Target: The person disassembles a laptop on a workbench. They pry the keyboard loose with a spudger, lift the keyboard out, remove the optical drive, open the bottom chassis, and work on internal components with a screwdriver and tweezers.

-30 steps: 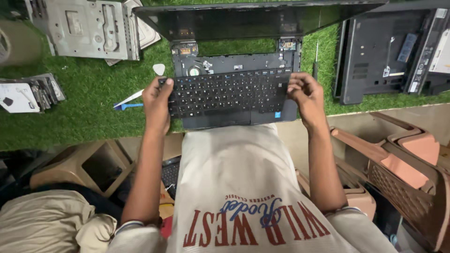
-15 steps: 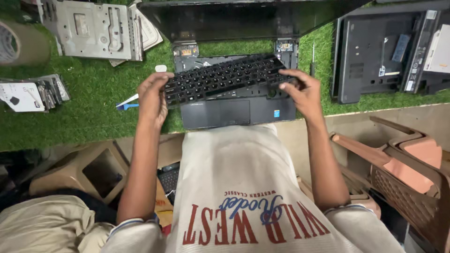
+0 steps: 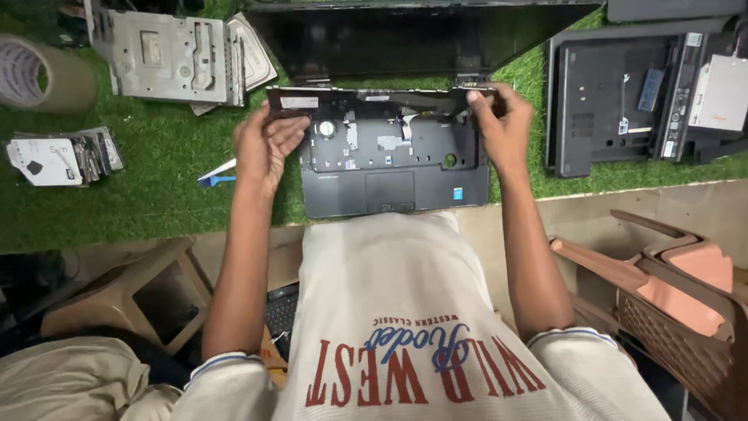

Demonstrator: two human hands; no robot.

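Observation:
An open black laptop (image 3: 389,187) lies on green artificial turf in front of me. Its keyboard (image 3: 374,97) is lifted off the base and tipped up on its far edge, so I see it edge-on. My left hand (image 3: 263,144) grips the keyboard's left end and my right hand (image 3: 502,125) grips its right end. Under it the bare keyboard bay (image 3: 389,144) shows, with a ribbon cable and a round coin cell. The dark screen (image 3: 413,35) leans back behind.
A grey metal chassis plate (image 3: 175,54) lies at the far left, next to a roll of brown tape (image 3: 35,74) and a stack of small cards (image 3: 58,156). A blue-handled tool (image 3: 218,175) rests by my left hand. Another dismantled laptop (image 3: 623,101) sits right. Brown plastic chairs (image 3: 678,296) stand near right.
The keyboard lay flat in the laptop a second ago. Both hands lifted its front edge and swung it up and back, uncovering the bay underneath.

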